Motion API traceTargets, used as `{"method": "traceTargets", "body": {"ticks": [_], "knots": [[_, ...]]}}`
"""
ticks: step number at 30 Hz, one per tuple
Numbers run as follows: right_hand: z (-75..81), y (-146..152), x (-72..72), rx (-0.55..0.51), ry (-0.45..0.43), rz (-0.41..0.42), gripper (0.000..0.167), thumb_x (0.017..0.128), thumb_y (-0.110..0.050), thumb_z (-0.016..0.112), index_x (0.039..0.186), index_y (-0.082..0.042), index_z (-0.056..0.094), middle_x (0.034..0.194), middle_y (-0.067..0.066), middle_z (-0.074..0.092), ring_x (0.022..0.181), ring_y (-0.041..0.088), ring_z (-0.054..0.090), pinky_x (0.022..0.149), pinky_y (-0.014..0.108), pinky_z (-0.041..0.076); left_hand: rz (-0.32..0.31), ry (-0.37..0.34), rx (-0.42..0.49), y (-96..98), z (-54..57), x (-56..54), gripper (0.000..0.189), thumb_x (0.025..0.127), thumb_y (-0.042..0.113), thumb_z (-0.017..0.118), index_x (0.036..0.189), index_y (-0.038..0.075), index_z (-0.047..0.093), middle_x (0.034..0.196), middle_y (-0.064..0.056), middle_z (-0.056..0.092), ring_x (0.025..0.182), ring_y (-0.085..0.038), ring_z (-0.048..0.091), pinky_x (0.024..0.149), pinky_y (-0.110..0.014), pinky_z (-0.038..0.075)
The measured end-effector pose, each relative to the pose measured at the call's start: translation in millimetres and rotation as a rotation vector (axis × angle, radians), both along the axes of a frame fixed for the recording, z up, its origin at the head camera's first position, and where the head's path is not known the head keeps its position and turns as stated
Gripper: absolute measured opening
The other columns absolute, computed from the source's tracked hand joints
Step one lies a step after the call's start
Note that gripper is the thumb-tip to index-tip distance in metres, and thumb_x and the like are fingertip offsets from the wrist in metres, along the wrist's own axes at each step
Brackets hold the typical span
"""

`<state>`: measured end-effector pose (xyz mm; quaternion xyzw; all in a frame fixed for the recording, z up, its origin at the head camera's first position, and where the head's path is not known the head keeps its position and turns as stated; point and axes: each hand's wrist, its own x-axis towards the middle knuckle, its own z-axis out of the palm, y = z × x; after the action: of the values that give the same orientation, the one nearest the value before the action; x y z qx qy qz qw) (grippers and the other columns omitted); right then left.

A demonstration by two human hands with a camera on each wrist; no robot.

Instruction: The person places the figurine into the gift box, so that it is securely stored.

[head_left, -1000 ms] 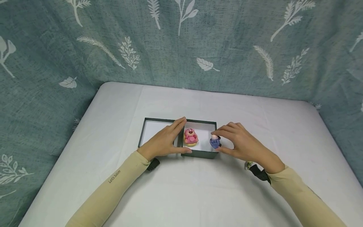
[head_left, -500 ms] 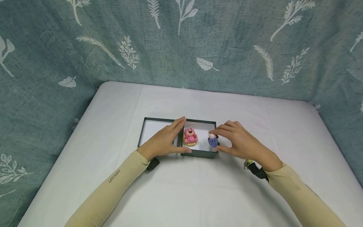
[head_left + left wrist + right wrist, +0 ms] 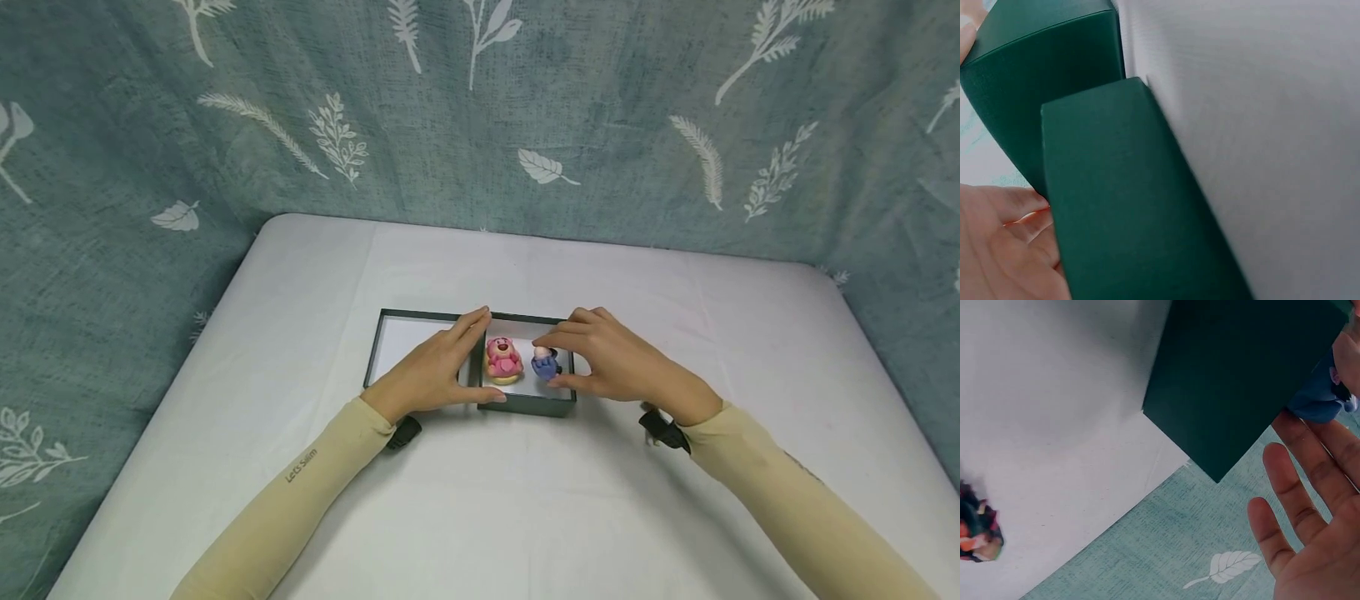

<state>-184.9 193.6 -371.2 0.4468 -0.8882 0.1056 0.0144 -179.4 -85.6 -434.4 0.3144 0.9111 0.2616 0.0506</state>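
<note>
Blue figurine (image 3: 546, 367) pinched by right hand (image 3: 618, 358).

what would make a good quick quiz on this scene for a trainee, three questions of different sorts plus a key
1. True or false: the pink bear figurine is inside the dark green box.

2. Multiple choice: what does the right hand hold?
a) the pink bear figurine
b) the blue figurine
c) the dark green box

3. Fill the gap: a small multicoloured object on the white cloth shows at the left edge of the ____ wrist view.

Key: 1. True. 2. b. 3. right.
</note>
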Motion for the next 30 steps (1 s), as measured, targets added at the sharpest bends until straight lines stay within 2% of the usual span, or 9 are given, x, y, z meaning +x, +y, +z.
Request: {"method": "traceTargets", "body": {"ticks": [15, 25, 30], "knots": [[2.1, -31, -15.2, 0.097, -0.078, 0.113, 0.049, 0.078, -0.034, 0.082, 0.121, -0.016, 0.070, 0.119, -0.002, 0.071, 0.096, 0.017, 0.052, 0.085, 0.038, 0.042, -0.010, -0.013, 0.010, -2.2, -0.2, 0.5, 0.114, 0.079, 0.075, 0.060, 0.159, 0.013, 0.009, 0.166, -0.001, 0.010, 0.139, -0.032, 0.040, 0.111, -0.048, 0.039], [2.2, -40, -17.6, 0.090, -0.175, 0.145, 0.047, 0.079, -0.029, 0.082, 0.122, -0.016, 0.070, 0.120, -0.004, 0.070, 0.103, 0.019, 0.053, 0.091, 0.041, 0.042, -0.011, -0.013, 0.013, -2.3, 1.0, 0.2, 0.112, 0.080, 0.070, 0.064, 0.159, 0.012, 0.010, 0.166, -0.002, 0.011, 0.137, -0.032, 0.042, 0.109, -0.048, 0.041], [0.3, -45, -17.3, 0.113, -0.173, 0.180, 0.046, 0.079, -0.026, 0.083, 0.122, -0.017, 0.070, 0.120, -0.004, 0.070, 0.100, 0.017, 0.052, 0.091, 0.041, 0.042, -0.008, -0.006, 0.006, -2.2, 0.7, -0.2, 0.112, 0.080, 0.069, 0.065, 0.158, 0.011, 0.011, 0.165, -0.003, 0.012, 0.136, -0.033, 0.043, 0.109, -0.048, 0.041]]}}
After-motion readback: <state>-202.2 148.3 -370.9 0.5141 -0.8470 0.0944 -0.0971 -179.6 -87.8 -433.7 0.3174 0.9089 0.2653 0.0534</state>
